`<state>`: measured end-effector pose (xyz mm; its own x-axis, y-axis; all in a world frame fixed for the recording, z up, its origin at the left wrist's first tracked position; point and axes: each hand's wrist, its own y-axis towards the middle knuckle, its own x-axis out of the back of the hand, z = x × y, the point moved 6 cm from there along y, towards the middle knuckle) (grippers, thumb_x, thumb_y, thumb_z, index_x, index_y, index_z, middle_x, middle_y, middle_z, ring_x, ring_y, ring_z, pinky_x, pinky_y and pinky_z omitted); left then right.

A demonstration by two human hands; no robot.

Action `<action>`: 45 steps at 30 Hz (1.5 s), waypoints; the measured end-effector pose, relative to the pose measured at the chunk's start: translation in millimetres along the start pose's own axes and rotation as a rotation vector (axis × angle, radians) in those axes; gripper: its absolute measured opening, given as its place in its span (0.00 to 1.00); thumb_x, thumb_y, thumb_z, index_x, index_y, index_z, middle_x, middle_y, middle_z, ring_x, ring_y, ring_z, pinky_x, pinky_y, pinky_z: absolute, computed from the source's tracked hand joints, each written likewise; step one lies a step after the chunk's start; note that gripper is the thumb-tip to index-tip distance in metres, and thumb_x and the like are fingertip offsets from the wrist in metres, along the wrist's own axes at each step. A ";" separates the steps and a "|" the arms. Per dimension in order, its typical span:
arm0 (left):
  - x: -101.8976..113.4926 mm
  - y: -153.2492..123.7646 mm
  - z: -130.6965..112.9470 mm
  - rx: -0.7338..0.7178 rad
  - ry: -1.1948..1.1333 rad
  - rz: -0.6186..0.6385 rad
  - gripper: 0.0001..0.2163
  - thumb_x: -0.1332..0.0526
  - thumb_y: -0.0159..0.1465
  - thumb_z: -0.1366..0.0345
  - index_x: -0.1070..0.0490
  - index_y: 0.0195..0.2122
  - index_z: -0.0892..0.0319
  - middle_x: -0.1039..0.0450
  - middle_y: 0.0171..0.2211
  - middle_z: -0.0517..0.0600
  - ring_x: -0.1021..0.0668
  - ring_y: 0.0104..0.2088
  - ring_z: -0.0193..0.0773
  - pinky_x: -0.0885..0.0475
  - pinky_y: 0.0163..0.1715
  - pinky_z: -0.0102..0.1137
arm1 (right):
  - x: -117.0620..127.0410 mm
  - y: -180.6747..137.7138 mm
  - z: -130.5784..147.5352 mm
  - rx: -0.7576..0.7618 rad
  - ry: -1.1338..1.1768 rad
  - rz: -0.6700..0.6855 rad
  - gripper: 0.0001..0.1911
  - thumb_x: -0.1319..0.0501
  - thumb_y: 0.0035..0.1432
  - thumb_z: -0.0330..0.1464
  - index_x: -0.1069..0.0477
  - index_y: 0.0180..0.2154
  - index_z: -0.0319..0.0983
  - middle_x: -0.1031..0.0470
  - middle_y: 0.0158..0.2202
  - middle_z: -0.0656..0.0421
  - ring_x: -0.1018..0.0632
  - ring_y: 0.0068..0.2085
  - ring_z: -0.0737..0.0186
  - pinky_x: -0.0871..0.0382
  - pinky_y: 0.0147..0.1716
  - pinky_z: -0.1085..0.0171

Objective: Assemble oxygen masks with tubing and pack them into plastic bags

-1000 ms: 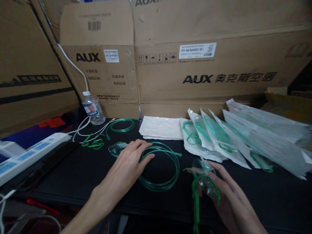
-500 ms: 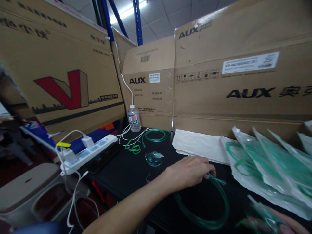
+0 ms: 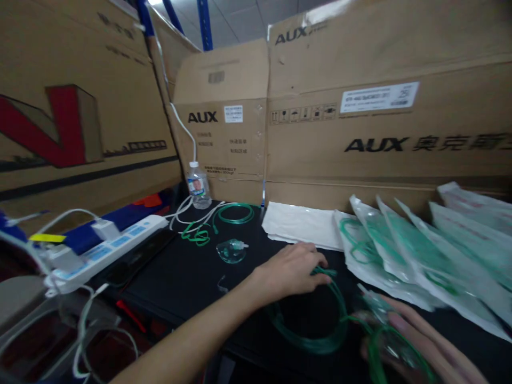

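Note:
My left hand (image 3: 294, 269) pinches the upper edge of a coil of green tubing (image 3: 314, 344), which forms a loop on the black table. At the lower right, my right hand (image 3: 420, 336) grips a clear green oxygen mask (image 3: 376, 308), with a green elastic strap (image 3: 374, 352) hanging over the fingers. The strap reaches toward the coil's right side. Another clear oxygen mask (image 3: 231, 252) lies beyond my left forearm, next to a small clear piece (image 3: 222, 284) whose kind I cannot make out.
Behind the mask lie a green strap (image 3: 196, 234), a second tubing coil (image 3: 239, 213) and a water bottle (image 3: 199, 186). White pouches (image 3: 302, 225) and filled clear-front bags (image 3: 400, 245) line the back right. A power strip (image 3: 108, 250) edges the left; cardboard walls (image 3: 384, 170) enclose the table.
The view has swung right and slightly down. My right hand has come further into view with the mask and strap, closer to the coil. My left hand keeps its hold on the tubing.

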<state>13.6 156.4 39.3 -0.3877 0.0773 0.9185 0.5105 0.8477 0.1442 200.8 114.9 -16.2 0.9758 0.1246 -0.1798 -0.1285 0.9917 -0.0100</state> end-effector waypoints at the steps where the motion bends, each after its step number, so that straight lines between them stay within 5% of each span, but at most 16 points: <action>1: -1.2 -0.3 1.1 0.022 -0.017 -0.005 0.14 0.37 0.67 0.58 0.24 0.50 0.59 0.23 0.49 0.56 0.23 0.52 0.50 0.29 0.54 0.40 | 2.7 -9.8 2.7 -0.068 0.005 -0.056 0.24 0.29 0.50 0.51 0.18 0.44 0.45 0.16 0.43 0.52 0.16 0.40 0.46 0.19 0.35 0.56; 3: -4.2 -0.1 4.5 0.045 -0.061 -0.021 0.10 0.38 0.67 0.63 0.24 0.47 0.60 0.24 0.47 0.57 0.24 0.52 0.51 0.29 0.53 0.42 | -0.7 -19.3 10.8 -0.143 0.009 -0.075 0.23 0.31 0.54 0.51 0.19 0.45 0.43 0.16 0.44 0.52 0.17 0.40 0.51 0.20 0.38 0.59; 7: -9.0 0.4 9.0 0.058 -0.141 -0.035 0.07 0.40 0.68 0.67 0.25 0.45 0.60 0.24 0.45 0.55 0.23 0.50 0.47 0.30 0.53 0.40 | -15.6 -10.5 26.5 -0.146 -0.121 0.108 0.22 0.35 0.60 0.50 0.20 0.40 0.37 0.19 0.33 0.55 0.21 0.30 0.61 0.26 0.32 0.65; 14: -6.9 -0.1 5.7 -0.029 -0.257 -0.031 0.08 0.41 0.69 0.72 0.26 0.46 0.56 0.22 0.45 0.49 0.23 0.50 0.40 0.31 0.52 0.33 | -21.0 6.4 37.0 -0.123 -0.404 0.247 0.23 0.35 0.58 0.52 0.23 0.41 0.38 0.27 0.23 0.63 0.30 0.21 0.68 0.38 0.18 0.71; 30: 4.4 -2.4 1.7 -0.159 -0.436 -0.110 0.10 0.39 0.66 0.76 0.25 0.45 0.57 0.21 0.45 0.50 0.22 0.47 0.40 0.31 0.50 0.34 | -24.0 19.6 28.7 -0.164 -0.417 0.325 0.24 0.39 0.61 0.54 0.28 0.39 0.38 0.30 0.23 0.62 0.30 0.23 0.67 0.39 0.16 0.72; 39: 9.1 -0.8 7.0 -0.055 -0.500 -0.072 0.10 0.39 0.69 0.60 0.21 0.45 0.57 0.18 0.46 0.50 0.20 0.47 0.40 0.31 0.49 0.31 | -23.2 32.8 28.1 -0.174 -0.320 0.444 0.19 0.36 0.64 0.47 0.27 0.43 0.37 0.27 0.28 0.60 0.27 0.28 0.67 0.39 0.22 0.70; 45: 0.2 0.2 15.9 0.053 -0.475 0.051 0.15 0.41 0.69 0.56 0.18 0.41 0.58 0.16 0.38 0.49 0.19 0.37 0.39 0.30 0.39 0.30 | -26.6 30.8 33.0 -0.173 -0.312 0.452 0.19 0.35 0.63 0.46 0.26 0.45 0.38 0.26 0.33 0.59 0.26 0.33 0.66 0.39 0.26 0.69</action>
<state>1.4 164.9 33.7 -0.6774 0.3406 0.6521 0.5030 0.8612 0.0727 176.7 143.2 20.7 0.8199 0.5646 0.0945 -0.5464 0.8211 -0.1651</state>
